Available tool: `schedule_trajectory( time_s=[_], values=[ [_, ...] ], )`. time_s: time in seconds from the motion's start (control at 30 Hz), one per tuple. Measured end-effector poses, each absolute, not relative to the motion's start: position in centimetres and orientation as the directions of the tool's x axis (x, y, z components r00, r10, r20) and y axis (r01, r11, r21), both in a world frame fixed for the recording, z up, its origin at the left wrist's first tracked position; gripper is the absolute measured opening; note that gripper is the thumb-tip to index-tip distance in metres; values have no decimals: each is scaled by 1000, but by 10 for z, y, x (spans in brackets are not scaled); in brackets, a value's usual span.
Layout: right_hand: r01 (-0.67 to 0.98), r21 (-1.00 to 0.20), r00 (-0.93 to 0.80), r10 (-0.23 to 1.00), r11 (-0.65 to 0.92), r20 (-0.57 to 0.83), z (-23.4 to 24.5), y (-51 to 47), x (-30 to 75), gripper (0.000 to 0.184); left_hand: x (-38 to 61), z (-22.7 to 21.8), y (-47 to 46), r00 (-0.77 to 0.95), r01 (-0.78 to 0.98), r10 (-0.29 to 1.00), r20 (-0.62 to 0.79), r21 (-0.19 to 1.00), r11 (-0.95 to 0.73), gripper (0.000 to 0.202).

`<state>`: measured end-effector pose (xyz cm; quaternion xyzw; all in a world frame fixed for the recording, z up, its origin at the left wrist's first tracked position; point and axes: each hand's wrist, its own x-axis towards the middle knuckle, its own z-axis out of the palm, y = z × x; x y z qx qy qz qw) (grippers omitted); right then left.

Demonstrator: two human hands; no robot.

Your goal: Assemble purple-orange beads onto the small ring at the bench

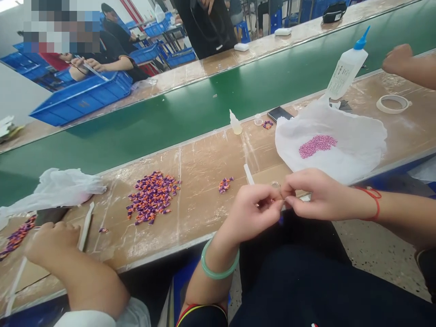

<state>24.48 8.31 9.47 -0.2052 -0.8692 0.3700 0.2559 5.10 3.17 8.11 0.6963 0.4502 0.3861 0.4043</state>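
My left hand (pixel 259 209), with a green bangle at the wrist, is closed in a pinch at the table's front edge. Fingertip to fingertip with it is my right hand (pixel 311 193), also pinching and wearing a red cord. Something small and thin, perhaps a fine loop, shows between them; its kind is too small to tell. Just behind the fingers lies a white flat stick (pixel 249 174). A small group of purple-and-orange pieces (pixel 225 185) sits left of it, and a larger pile (pixel 151 197) farther left. Pink beads (pixel 318 146) rest on a white cloth (pixel 361 136) beyond my right hand.
Glue bottles stand behind, one small (pixel 235 123) and one large with a blue cap (pixel 347 68). A phone (pixel 279 113) and a tape roll (pixel 393 104) lie nearby. Co-workers' hands are at left (pixel 54 240) and right (pixel 398 59). A green belt (pixel 190 118) runs behind.
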Motion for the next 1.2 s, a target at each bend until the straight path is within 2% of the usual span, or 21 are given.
schedule_trajectory(
  time_s=[0.13,0.2,0.27,0.37,0.43,0.53,0.67,0.9,1.0,1.03,1.1,1.2],
  values=[
    [181,-721,-814,513,669,271,97,91,244,13,40,74,29,199,134,976,90,984,-118,19],
    [210,-636,-841,470,742,270,94,100,243,13,32,64,26,121,36,992,31,999,-35,20],
    [275,-483,-876,424,832,231,88,111,241,16,23,51,22,58,-38,997,-43,998,46,24],
    [369,-210,-922,386,905,41,76,126,234,17,13,26,14,-31,-110,990,-140,985,136,28],
    [395,-92,-917,385,914,-109,70,132,228,14,10,12,10,-73,-149,977,-199,971,187,30],
    [394,7,-893,385,919,-232,68,136,220,12,11,0,4,-76,-180,962,-262,953,245,31],
    [377,46,-874,372,925,-314,70,137,216,10,13,0,3,-77,-174,960,-270,951,254,26],
    [389,46,-854,379,920,-357,69,139,214,11,14,-4,5,-81,-254,959,-272,936,244,22],
    [427,-26,-864,399,904,-308,75,138,214,15,18,-3,5,-99,-337,958,-270,914,223,24],
    [447,-103,-872,407,889,-271,79,136,214,17,21,-2,5,-111,-370,960,-257,907,199,25],
    [467,-342,-884,429,815,-185,87,132,215,20,27,4,6,-135,-436,969,-207,890,130,26],
    [403,-689,-879,464,603,-108,98,120,215,24,38,15,7,-137,-504,984,-117,863,32,26]
  ],
)
